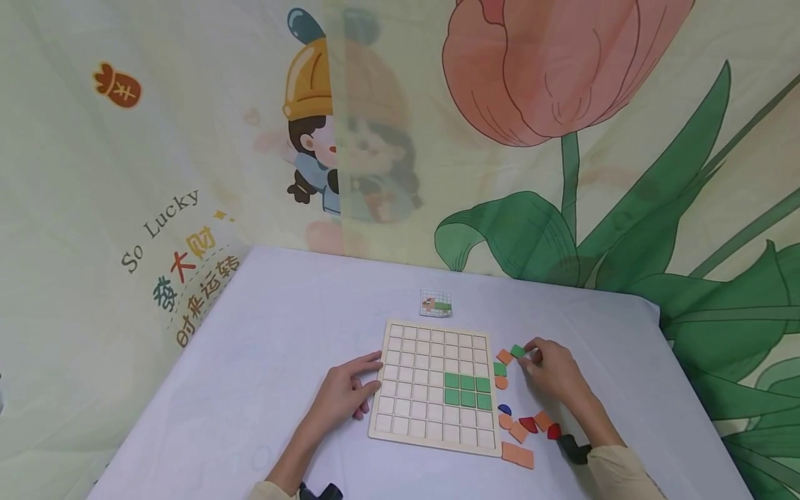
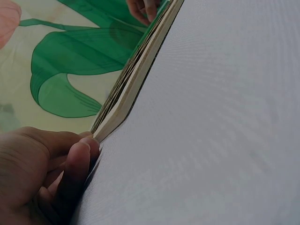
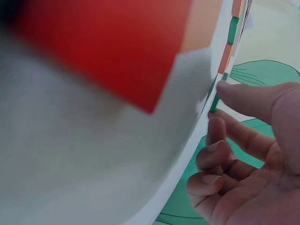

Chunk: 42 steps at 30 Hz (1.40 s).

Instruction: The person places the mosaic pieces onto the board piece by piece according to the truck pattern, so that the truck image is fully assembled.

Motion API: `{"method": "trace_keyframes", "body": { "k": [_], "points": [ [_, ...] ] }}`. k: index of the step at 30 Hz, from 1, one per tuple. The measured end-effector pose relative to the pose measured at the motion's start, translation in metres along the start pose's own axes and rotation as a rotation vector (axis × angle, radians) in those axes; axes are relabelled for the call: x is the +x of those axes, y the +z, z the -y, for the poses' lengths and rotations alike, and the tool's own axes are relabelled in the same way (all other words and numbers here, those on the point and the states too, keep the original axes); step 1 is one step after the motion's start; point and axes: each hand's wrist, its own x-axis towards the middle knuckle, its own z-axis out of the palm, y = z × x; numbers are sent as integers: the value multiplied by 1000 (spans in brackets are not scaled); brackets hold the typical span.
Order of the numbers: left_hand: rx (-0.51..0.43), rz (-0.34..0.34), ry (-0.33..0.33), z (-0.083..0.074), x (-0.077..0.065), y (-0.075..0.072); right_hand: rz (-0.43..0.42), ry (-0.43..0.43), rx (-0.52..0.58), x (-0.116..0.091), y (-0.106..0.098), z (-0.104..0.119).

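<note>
A wooden grid board lies on the table with a block of several green squares in its right part. My left hand touches the board's left edge, index finger and thumb stretched and set apart along it. Beyond the board's right side, my right hand pinches a green square piece between thumb and index finger. The right wrist view shows that green piece between the fingertips, its other fingers curled below. An orange square and another green piece lie nearby.
Along the board's right side lie an orange round piece, a blue half-round, red pieces and an orange rectangle. A small picture card rests behind the board. A printed cloth hangs behind the white table.
</note>
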Motion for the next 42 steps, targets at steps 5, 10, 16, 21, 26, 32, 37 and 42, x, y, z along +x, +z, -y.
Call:
{"method": "trace_keyframes", "body": {
  "k": [5, 10, 16, 21, 26, 32, 37, 42],
  "points": [
    [-1, -1, 2, 0, 1, 0, 3, -3, 7, -9, -3, 5],
    [15, -6, 12, 0, 1, 0, 23, -28, 25, -24, -4, 22],
    [10, 1, 24, 2, -1, -1, 60, -90, 67, -43, 1, 47],
    [13, -7, 14, 2, -1, -2, 48, -184, 121, -52, 11, 68],
    [14, -6, 12, 1, -1, -3, 60, -197, 142, -55, 26, 83],
    [3, 3, 6, 1, -1, -2, 73, -204, 132, -55, 40, 91],
    [13, -4, 14, 1, 0, -1, 81, -220, 142, -53, 43, 96],
    [3, 3, 14, 1, 0, -1, 66, -259, 109, -54, 45, 100]
  ]
}}
